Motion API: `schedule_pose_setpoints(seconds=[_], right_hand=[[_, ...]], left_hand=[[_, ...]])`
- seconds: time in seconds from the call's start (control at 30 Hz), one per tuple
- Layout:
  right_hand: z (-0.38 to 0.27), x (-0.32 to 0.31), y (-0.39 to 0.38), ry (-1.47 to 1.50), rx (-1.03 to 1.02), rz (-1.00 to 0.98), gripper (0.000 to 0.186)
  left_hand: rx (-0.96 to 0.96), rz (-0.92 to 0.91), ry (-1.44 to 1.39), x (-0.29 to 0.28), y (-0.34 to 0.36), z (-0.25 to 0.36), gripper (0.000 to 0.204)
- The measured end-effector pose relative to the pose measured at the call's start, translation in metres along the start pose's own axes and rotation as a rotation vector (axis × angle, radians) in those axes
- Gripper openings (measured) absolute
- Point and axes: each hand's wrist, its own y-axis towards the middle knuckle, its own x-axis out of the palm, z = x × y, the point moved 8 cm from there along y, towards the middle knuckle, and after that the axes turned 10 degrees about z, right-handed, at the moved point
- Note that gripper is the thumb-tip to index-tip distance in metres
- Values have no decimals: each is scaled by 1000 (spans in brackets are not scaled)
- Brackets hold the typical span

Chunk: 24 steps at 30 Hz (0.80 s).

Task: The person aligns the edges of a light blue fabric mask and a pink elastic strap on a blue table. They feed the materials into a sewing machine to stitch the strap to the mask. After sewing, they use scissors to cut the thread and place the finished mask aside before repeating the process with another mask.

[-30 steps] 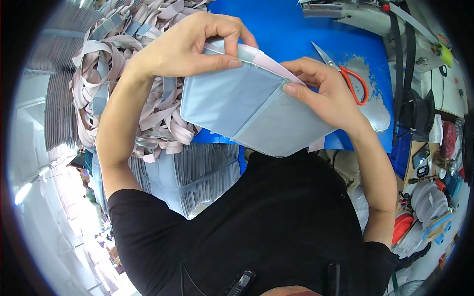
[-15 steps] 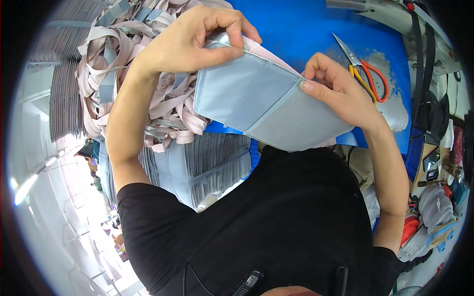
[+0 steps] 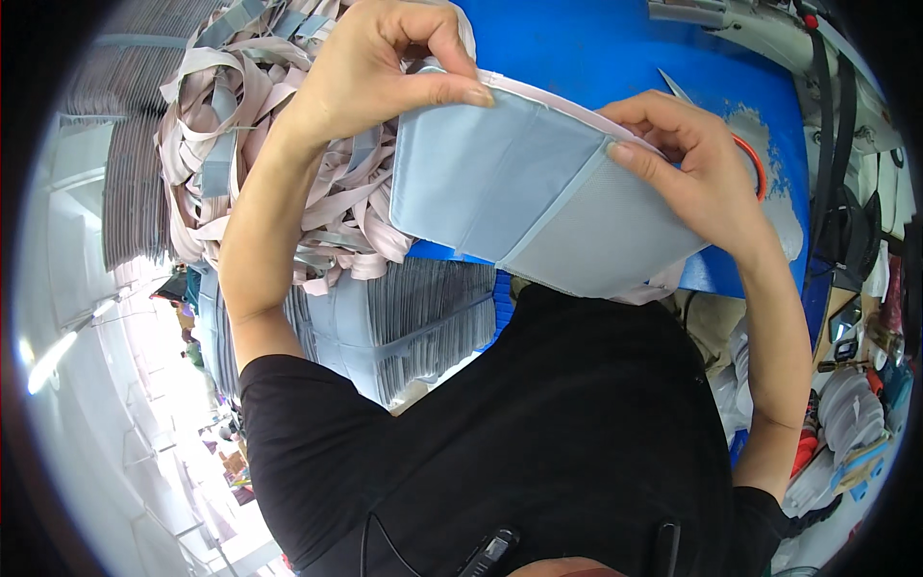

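Both hands hold up a flat grey-blue fabric panel (image 3: 471, 173) with a seam across it, a mesh pocket at its right part and pink fabric along its upper edge. My left hand (image 3: 409, 58) pinches the upper left corner between thumb and fingers. Along the same edge, farther right, my right hand (image 3: 683, 159) grips the panel, thumb in front and fingers behind. A pair of scissors (image 3: 750, 163) with a red handle lies on the blue table just beyond the right hand, which hides much of it.
A tangled heap of pink and grey fabric strips (image 3: 216, 154) lies at the left. Tied stacks of grey panels (image 3: 423, 317) stand below it and at the far left. A sewing machine (image 3: 769, 38) is at the back right of the blue table (image 3: 567, 48). Assorted items crowd the right side.
My right hand has slid right along the upper edge and now covers more of the scissors. The panel has shifted slightly right, its edge bowed more between the hands.
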Motion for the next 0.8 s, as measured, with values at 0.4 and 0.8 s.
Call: schedule_pose_setpoints(seconds=[0.4,0.8], right_hand=[[1,7,-2,46,27,-17,17],[-7,9,-1,63,-10,-42,17]], left_hand=[[25,83,-10,3,-6,3,36],[77,-38,194,2,-5,9,28]])
